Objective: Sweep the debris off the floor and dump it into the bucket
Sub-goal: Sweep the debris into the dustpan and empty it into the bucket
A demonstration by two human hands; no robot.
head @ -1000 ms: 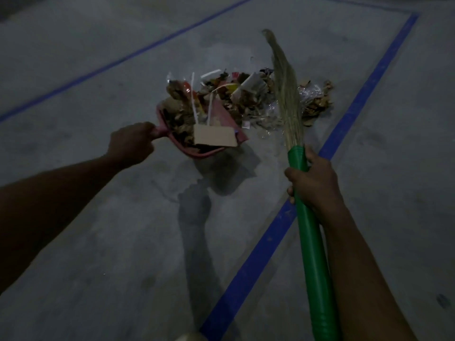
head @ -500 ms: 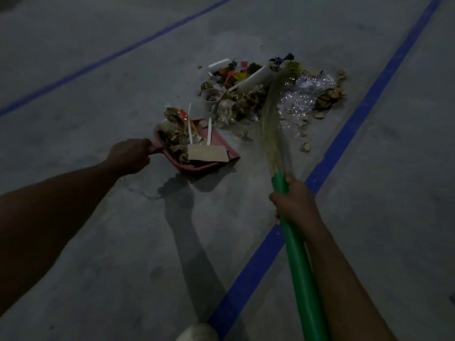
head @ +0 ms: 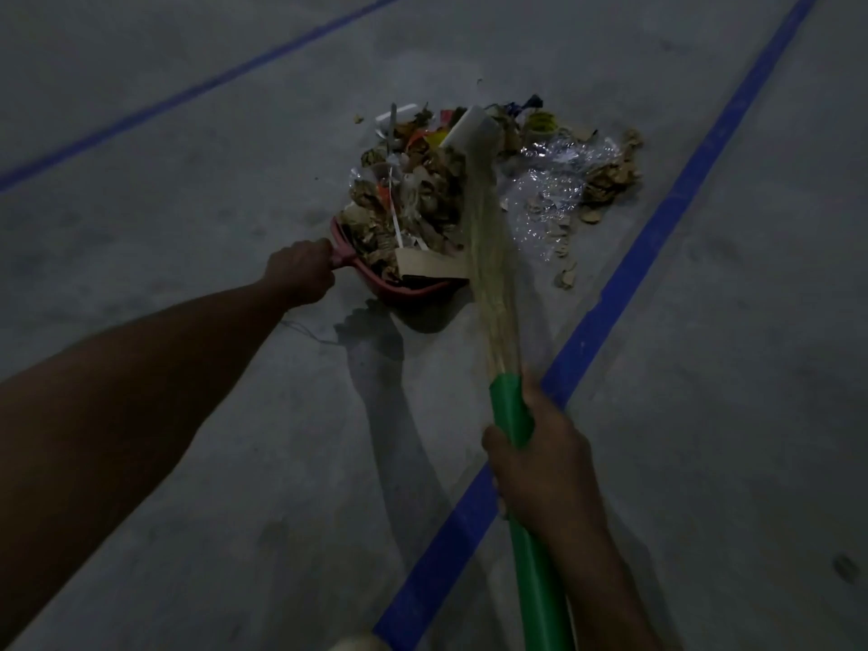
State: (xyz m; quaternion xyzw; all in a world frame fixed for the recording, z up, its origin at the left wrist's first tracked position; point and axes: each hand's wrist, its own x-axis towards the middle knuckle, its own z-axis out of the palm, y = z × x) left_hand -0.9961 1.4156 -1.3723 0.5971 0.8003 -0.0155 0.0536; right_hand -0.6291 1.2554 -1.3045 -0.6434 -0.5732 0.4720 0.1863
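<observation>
Hands work well apart, each clamped on its own tool. The left hand [head: 300, 272], at the end of an outstretched arm, is curled round the short handle of a red dustpan [head: 408, 291]. The right hand [head: 540, 458], nearer the body, is wrapped round the green handle of a broom [head: 512, 406]. The broom's pale bristles run forward from that hand, blurred, past the right edge of the dustpan and into the debris [head: 437, 190].

The dustpan is heaped with dry leaves, paper scraps and white strips, and a flat piece of cardboard [head: 432, 265] lies at its near side. More of the pile spreads beyond and to the right of the left hand: crumpled clear plastic [head: 554, 180] and loose brown bits lie on the floor [head: 188, 204].

That floor is bare grey concrete, dimly lit. A broad blue line [head: 634, 270] runs diagonally across it, passing under the right hand, and a thinner blue line [head: 211, 82] lies far beyond the left hand. A long shadow [head: 390, 392] stretches between the hands, from the dustpan toward the body.
</observation>
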